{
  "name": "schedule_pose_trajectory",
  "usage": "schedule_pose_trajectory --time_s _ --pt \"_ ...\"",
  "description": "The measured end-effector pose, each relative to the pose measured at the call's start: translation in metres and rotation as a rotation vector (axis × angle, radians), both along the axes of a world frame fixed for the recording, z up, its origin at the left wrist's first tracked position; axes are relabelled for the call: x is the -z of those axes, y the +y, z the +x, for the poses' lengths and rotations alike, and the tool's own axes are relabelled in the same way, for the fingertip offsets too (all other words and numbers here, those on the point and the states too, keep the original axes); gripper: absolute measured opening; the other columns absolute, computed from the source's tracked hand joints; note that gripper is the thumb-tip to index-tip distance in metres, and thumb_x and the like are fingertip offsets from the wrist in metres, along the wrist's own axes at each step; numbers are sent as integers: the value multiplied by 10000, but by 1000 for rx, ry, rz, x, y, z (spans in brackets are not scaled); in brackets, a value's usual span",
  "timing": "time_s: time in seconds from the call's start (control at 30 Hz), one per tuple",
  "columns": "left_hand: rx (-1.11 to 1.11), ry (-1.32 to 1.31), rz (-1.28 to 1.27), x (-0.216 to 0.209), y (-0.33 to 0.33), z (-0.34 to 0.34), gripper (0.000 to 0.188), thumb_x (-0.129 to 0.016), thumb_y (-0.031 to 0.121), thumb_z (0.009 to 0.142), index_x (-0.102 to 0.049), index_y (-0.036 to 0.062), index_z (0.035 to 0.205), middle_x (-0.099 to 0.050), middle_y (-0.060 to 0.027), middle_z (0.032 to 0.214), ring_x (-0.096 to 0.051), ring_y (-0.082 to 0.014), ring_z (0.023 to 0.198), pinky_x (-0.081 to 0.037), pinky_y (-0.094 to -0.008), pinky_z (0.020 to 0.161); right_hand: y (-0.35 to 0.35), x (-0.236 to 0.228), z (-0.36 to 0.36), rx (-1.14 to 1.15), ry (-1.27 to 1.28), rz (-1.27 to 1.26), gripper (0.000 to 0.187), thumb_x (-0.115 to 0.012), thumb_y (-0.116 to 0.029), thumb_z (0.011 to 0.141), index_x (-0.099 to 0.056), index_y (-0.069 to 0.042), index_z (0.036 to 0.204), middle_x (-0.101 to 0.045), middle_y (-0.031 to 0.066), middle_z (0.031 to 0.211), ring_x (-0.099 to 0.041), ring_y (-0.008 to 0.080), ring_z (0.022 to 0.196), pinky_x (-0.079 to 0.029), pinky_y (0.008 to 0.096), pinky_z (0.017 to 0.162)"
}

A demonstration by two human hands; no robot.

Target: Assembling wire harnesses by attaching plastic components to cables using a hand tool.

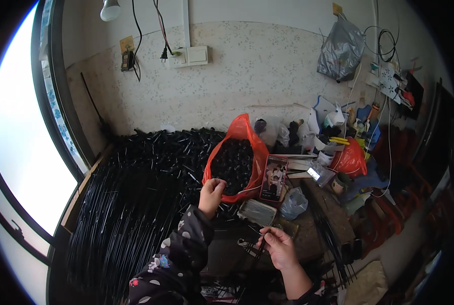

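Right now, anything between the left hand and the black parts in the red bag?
Nothing visible. The left hand is at the open mouth of the red bag, right beside the black parts. The right hand holds a thin black rod apart from it.

Red plastic bag [247, 140] of small black parts, mouth open, touching the left hand [211, 195]. Phone [274, 178] propped just right of it, screen lit, above the right hand [278, 247]. Second red bag [350, 158] farther right. Grey bag [341, 48] hangs on the wall, well above.
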State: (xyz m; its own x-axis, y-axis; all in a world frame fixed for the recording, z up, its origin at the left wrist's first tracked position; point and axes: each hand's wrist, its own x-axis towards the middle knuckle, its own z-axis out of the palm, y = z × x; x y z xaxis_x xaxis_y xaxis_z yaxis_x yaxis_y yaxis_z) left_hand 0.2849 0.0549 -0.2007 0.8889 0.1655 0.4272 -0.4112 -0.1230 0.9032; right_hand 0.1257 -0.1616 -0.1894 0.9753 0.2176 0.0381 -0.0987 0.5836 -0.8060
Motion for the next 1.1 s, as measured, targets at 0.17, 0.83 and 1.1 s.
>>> schedule_pose_trajectory --time_s 0.17,0.83,1.1 --pt "718 423 -737 -5 -15 -116 191 -542 133 883 -579 -10 1003 -600 -81 888 -563 -105 655 -461 -205 565 26 -4 -13 -55 -112 -8 173 -571 -94 866 -576 0 1011 -593 48 926 -564 123 800 -462 263 754" --pt "924 139 -680 -57 29 -235 179 -586 -64 785 -596 -42 963 -516 -124 1049 -576 -202 850 -537 -339 639 75 -38 -85 -225 -305 -13 155 -601 -47 833 -505 10 942 -596 90 887 -600 164 756 -513 283 700" --pt "957 131 -779 -45 26 -234 154 -585 -45 794 -589 -30 947 -508 -157 1022 -582 -205 826 -539 -339 643 73 -29 -84 -227 -271 -25 186 -611 -42 827 -491 2 962 -596 92 879 -599 153 773 -503 268 707"
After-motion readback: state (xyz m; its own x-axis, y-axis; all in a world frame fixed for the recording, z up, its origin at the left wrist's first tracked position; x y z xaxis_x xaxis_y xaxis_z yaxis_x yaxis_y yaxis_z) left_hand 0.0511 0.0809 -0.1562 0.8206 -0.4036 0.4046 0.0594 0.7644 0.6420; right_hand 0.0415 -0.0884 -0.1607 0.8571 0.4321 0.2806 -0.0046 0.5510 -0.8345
